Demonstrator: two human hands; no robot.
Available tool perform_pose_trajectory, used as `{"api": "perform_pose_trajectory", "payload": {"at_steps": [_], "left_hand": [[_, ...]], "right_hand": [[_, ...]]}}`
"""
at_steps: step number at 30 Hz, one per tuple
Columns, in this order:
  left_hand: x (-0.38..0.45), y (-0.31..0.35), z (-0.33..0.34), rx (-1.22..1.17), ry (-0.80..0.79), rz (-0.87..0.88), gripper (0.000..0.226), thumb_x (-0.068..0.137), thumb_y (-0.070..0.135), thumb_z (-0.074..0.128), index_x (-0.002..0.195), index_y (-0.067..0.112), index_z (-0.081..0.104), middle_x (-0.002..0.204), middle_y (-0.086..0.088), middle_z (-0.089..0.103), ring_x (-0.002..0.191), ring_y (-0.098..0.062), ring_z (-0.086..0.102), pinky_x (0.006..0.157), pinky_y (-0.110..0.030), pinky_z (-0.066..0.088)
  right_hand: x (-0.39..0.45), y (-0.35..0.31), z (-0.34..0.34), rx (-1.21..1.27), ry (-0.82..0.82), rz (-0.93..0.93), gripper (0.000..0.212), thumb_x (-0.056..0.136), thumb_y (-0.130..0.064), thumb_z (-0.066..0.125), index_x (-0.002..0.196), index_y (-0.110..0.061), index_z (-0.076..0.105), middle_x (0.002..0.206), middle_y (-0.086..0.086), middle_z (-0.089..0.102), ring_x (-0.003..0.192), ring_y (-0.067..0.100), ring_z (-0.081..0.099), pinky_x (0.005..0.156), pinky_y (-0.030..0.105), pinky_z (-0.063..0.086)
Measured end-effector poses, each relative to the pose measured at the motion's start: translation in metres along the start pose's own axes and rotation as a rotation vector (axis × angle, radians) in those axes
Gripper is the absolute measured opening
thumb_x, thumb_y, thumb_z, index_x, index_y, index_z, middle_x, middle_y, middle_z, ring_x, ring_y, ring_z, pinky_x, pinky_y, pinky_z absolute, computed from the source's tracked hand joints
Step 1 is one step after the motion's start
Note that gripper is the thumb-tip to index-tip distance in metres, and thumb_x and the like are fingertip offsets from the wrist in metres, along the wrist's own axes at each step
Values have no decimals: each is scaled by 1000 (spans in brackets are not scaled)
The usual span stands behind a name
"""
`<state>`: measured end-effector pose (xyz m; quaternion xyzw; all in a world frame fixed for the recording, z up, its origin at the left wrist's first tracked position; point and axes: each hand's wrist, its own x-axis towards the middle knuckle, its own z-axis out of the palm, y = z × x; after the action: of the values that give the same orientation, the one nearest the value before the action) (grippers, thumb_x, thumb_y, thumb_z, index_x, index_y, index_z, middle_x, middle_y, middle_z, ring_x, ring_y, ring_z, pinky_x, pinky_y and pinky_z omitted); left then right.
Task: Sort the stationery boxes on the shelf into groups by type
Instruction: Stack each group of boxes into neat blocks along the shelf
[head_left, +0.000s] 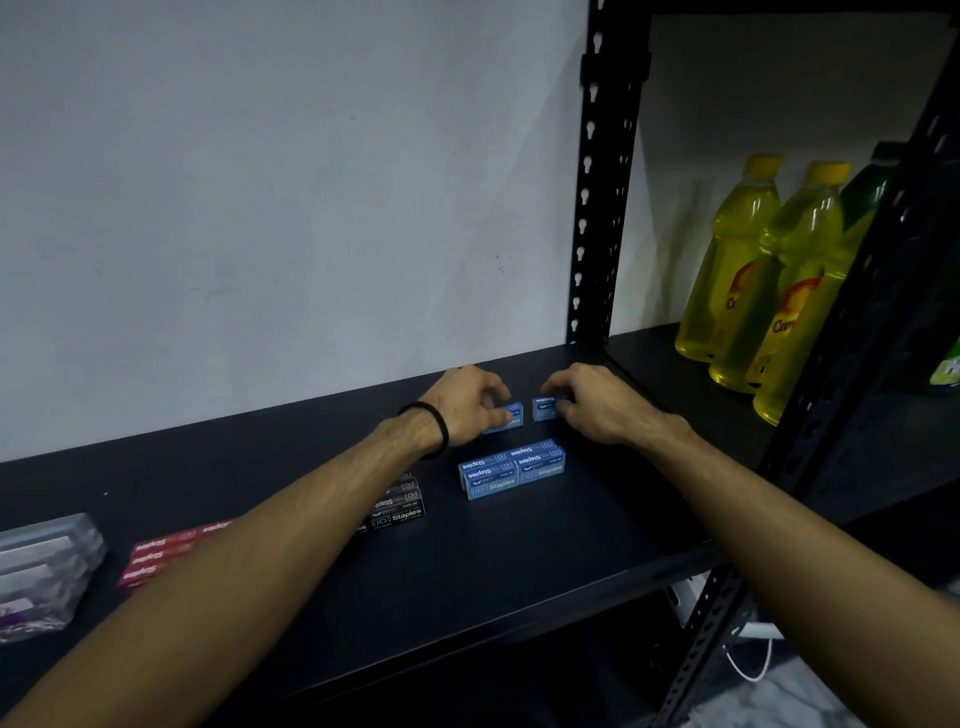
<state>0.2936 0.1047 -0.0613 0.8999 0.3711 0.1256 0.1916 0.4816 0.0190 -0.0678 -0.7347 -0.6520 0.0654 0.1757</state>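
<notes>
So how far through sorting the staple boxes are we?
Mostly done, it seems. The red boxes, black boxes and a blue group already sit in separate clusters. In hand: the left hand and right hand each grip a loose blue box behind the blue group. Left: adding both.

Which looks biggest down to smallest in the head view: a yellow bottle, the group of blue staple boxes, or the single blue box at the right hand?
1. Yellow bottle, clearly largest.
2. Group of blue staple boxes.
3. Single blue box at the right hand, smallest, though partly hidden.
</notes>
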Motion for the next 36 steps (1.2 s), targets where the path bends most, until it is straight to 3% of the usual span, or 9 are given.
{"api": "perform_pose_trajectory", "payload": {"at_steps": [5,10,17,21,25,30,32,36], "left_hand": [[3,-1,5,10,1,-4,16,85,24,70,100,20,71,89,1,67,80,-12,62,75,-24,49],[2,-1,5,5,6,18,10,84,24,71,94,22,72,81,5,67,71,-6,60,63,-15,42],[-4,-2,4,-2,-4,28,11,84,24,71,95,22,73,82,5,68,75,-7,63,65,-16,43],[-12,-4,1,-35,-14,29,10,87,25,66,94,22,74,82,7,69,75,-4,63,66,-14,43],[-23,-7,-4,-67,-56,17,13,90,24,63,96,21,74,85,10,69,71,3,59,70,-15,44],[-36,-8,-11,-75,-99,19,14,90,21,61,94,21,74,76,17,67,56,10,58,53,-4,40],[-40,-9,-13,-87,-115,17,15,90,18,59,91,20,75,70,16,67,52,6,60,50,-6,41],[-47,-8,-13,-95,-134,2,15,90,20,59,88,23,74,73,11,70,56,-8,66,58,-17,51]], "right_hand": [[2,0,3,46,-13,-13,31,97,-9,50,122,-18,66,123,4,66,108,18,61,82,24,41],[2,-5,6,60,-14,-69,30,96,-10,50,118,-20,69,114,0,68,102,15,61,80,24,42],[1,-8,8,70,-17,-94,31,96,-11,50,118,-20,69,116,-1,68,93,6,54,80,22,39],[-2,-14,5,111,-68,-95,32,93,-10,50,115,-20,71,116,-3,69,99,8,61,84,22,44],[-6,-21,3,162,-129,-77,32,93,-12,48,106,-25,74,105,-8,71,94,5,63,84,24,48],[-9,-31,3,170,-184,-75,30,93,-14,47,93,-30,73,91,-14,68,86,-1,61,72,24,46],[-10,-34,3,160,-199,-73,30,92,-14,47,90,-30,72,89,-15,68,85,0,61,71,24,47],[-14,-37,2,147,-228,-72,30,91,-15,47,85,-34,70,91,-14,68,87,2,61,73,26,48]]}}
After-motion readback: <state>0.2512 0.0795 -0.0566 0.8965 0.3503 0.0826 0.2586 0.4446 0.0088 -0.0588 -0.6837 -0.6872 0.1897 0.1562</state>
